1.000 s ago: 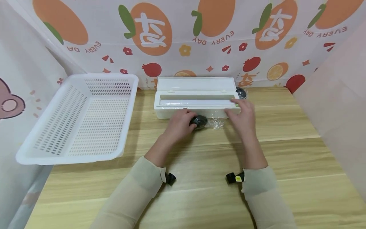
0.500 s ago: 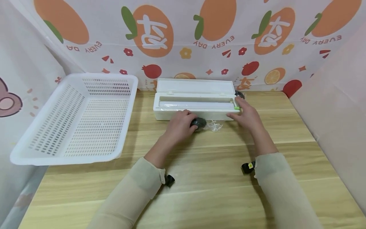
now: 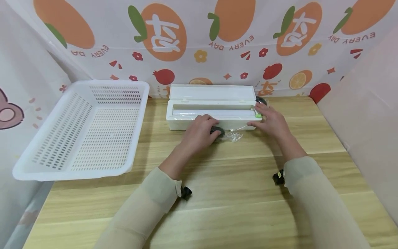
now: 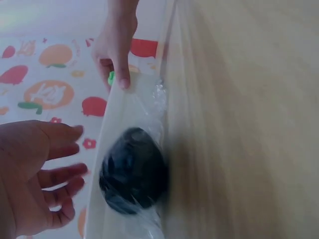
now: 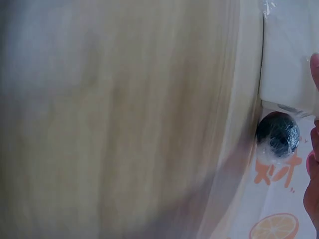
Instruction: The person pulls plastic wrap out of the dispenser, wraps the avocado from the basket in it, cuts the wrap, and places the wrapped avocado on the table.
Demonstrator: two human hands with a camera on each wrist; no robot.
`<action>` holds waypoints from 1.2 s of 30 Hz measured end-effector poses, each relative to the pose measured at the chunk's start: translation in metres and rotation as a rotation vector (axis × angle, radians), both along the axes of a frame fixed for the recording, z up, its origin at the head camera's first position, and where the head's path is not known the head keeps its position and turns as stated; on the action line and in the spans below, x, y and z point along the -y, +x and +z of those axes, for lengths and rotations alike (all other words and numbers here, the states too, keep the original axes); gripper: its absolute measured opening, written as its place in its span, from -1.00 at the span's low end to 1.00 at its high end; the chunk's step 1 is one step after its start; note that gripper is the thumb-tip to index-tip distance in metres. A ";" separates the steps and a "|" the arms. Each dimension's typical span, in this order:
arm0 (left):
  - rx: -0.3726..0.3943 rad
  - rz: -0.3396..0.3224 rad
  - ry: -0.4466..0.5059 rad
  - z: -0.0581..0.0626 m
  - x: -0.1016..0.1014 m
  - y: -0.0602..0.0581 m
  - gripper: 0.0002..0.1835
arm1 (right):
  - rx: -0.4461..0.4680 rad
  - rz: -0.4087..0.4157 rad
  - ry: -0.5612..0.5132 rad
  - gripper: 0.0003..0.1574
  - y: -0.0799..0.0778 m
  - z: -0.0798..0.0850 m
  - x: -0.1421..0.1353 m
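Note:
A dark, egg-shaped avocado (image 4: 133, 172) wrapped in clear film lies against the front of a white cling film dispenser (image 3: 186, 125), whose lid stands raised. My left hand (image 3: 199, 133) is beside this avocado; the left wrist view shows its fingers (image 4: 65, 174) loosely bent and apart from the fruit. At the dispenser's right end, my right hand (image 3: 273, 122) grips the corner, thumb on the front face and fingers over the top by the green slide cutter (image 3: 258, 116). A strand of film runs from the avocado toward the right thumb. Inside the dispenser sits the film roll (image 3: 214, 112).
Behind the dispenser's right end is a second film-wrapped avocado (image 5: 278, 133). A white perforated plastic basket (image 3: 132, 145) stands on the left of the wooden table (image 3: 230, 214). Fruit-printed curtain (image 3: 192, 31) hangs along the back edge.
My right hand has shifted right and now grips the dispenser's end corner. My left hand's fingers have loosened from the avocado and moved slightly up and right.

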State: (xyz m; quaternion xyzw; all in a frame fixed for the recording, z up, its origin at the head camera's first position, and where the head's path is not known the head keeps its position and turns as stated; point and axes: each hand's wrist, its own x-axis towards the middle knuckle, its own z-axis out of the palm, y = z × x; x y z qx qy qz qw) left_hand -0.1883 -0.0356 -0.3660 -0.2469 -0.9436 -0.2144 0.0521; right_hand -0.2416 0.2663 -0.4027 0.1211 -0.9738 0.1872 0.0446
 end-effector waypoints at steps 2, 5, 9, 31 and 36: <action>0.015 -0.028 0.043 0.006 -0.011 -0.005 -0.66 | -0.014 0.001 -0.002 0.11 -0.001 0.000 -0.002; 0.042 -0.098 0.096 0.014 -0.030 -0.019 -0.66 | -0.025 -0.007 0.003 0.12 -0.003 -0.003 -0.003; 0.084 -0.174 0.112 0.014 -0.060 -0.043 -0.62 | -0.043 -0.010 0.005 0.08 -0.006 -0.008 -0.005; 0.082 -0.113 -0.042 -0.009 -0.142 -0.081 -0.73 | -0.266 0.067 -0.126 -0.19 -0.011 -0.015 -0.005; 0.100 -0.109 -0.030 -0.008 -0.145 -0.084 -0.72 | -0.241 0.048 -0.127 -0.16 -0.010 -0.015 -0.009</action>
